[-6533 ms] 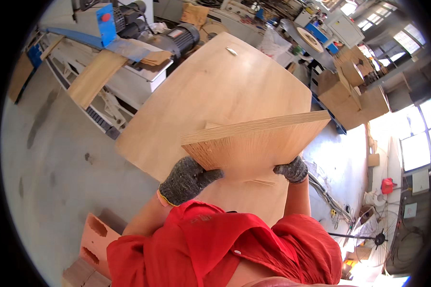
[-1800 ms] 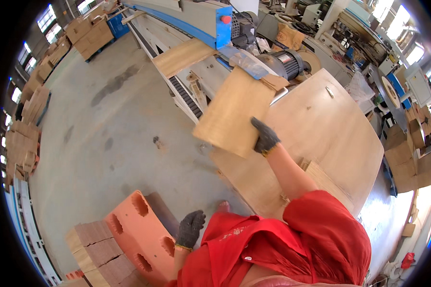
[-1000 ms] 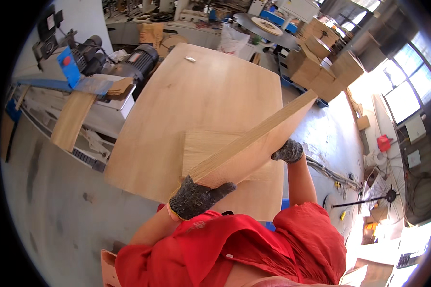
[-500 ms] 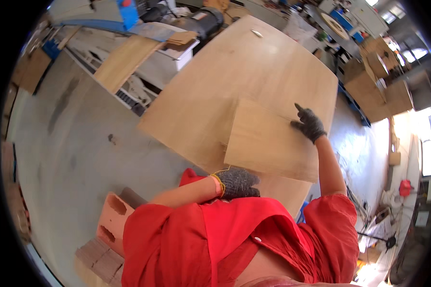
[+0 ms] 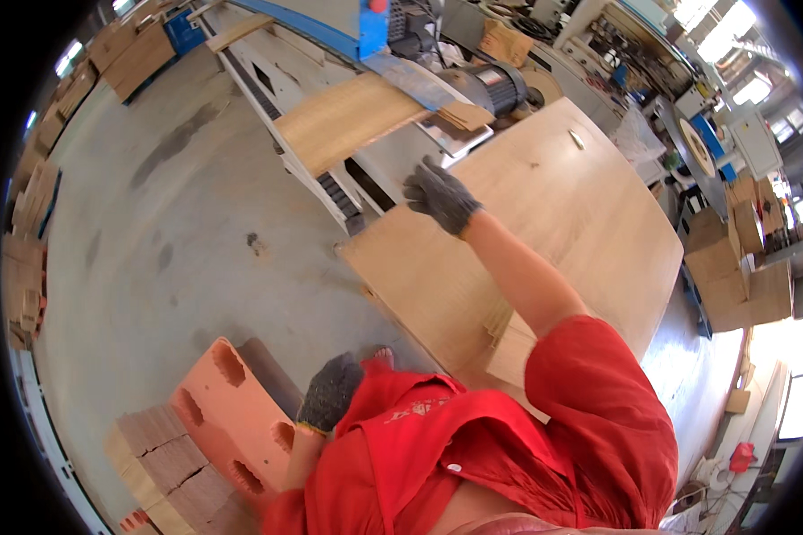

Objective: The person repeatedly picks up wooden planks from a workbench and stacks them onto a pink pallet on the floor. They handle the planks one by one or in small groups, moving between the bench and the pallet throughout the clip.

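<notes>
My right hand, in a dark grey knitted glove, reaches across to the far left corner of a large light wooden board. Its fingers are loosely stretched and I see nothing in them. Beyond the fingertips, a wooden panel lies on a machine's rail frame. Low beside my body is my gloved left hand; motion smears its fingers, and no object shows in it. A smaller stack of thin boards rests on the near part of the large board, partly hidden by my right arm.
A pink block with oval holes stands at the lower left, against stacked brown boards. A motor and machine bed are at the back. Cardboard boxes stand at the right. Grey floor stretches along the left.
My view has turned left. My right hand has left the smaller boards and swung left toward the machine. My left hand has moved from the boards' near edge down to my left side.
</notes>
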The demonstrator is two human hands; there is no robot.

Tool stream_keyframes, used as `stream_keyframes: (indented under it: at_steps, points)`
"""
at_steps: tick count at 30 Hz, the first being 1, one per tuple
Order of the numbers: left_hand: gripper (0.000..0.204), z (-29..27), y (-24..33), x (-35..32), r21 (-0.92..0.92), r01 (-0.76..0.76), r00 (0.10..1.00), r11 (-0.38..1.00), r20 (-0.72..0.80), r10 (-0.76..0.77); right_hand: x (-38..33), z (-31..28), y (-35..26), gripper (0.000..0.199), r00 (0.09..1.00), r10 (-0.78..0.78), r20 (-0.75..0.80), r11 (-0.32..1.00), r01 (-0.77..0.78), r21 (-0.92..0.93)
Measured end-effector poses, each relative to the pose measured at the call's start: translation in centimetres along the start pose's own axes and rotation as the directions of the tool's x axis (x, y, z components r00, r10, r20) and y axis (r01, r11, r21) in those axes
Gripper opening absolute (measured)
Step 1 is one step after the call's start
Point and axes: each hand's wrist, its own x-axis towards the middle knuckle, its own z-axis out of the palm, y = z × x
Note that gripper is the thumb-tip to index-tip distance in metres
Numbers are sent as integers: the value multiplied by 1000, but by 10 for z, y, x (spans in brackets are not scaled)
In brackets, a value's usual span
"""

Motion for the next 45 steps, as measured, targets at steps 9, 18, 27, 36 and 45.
stream_keyframes:
  at_steps: [9, 18, 27, 36, 45]
  points:
    - [30, 14, 14, -118, -523, 682, 592, 512, -17, -806, 193, 91, 30, 51, 911, 77, -406, 777, 200, 597]
    - [42, -4, 11, -85, -410, 810, 479, 419, 52, -876, 64, 56, 41, 53, 988, 61, -141, 843, 25, 537]
    - [37, -19, 0, 76, -849, 464, 795, 252, 274, -542, -207, -42, -23, 58, 955, 197, -220, 980, -195, 30]
    - [23, -4, 135, 244, -658, -115, 962, 744, 113, 248, -408, -56, -82, 38, 895, -186, -405, 737, -146, -660]
    - [18, 30, 204, 245, -670, -368, 869, 645, 0, 495, -517, -93, -60, 54, 718, -539, -440, 464, -183, -867]
